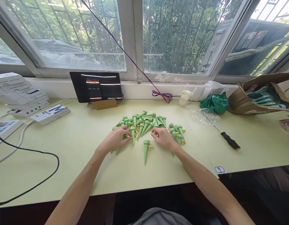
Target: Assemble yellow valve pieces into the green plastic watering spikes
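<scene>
Green plant watering spikes (141, 125) with small yellow valves (135, 135) among them lie in a loose pile in the middle of the table. My left hand (117, 137) is at the pile's left front edge, its fingers closed together beside a spike and some yellow valves; what they hold is hidden. At the right front of the pile is my right hand (164, 137), fingers loosely curled and a little apart, with nothing visible in them. Between the hands, nearer me, a single spike with a yellow valve (146, 151) lies tip towards me. More spikes (178, 133) lie right of my right hand.
A tablet (96, 87) showing a timer leans on a cardboard stand by the window. White boxes (52, 114) and cables are at left. A screwdriver (230, 140), a green bag (214, 103) and an open carton (259, 106) are at right. Another person's hand (288, 122) shows at the right edge.
</scene>
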The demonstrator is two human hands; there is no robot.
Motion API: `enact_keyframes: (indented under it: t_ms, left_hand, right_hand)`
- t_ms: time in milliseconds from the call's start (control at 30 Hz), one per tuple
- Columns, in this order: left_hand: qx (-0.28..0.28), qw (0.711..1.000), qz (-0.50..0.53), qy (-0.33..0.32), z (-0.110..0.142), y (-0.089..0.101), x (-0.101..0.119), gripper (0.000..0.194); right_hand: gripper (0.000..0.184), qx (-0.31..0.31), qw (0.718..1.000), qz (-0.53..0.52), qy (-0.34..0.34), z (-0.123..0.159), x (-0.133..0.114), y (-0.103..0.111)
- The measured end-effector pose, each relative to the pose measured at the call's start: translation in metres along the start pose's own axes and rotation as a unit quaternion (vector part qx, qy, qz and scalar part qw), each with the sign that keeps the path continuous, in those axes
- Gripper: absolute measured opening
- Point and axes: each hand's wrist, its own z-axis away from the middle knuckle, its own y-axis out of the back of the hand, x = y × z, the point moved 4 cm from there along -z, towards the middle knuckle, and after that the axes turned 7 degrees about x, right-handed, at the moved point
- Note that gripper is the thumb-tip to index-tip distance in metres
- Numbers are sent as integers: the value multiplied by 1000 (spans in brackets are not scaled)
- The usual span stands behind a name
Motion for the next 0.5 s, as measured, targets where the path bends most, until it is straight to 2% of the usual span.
enact_keyframes:
  t_ms: [500]
  left_hand:
    - [-34,999,-21,2,-1,-7,5,28]
  right_hand:
    - [12,-6,1000,-4,14,0,-1,-2]
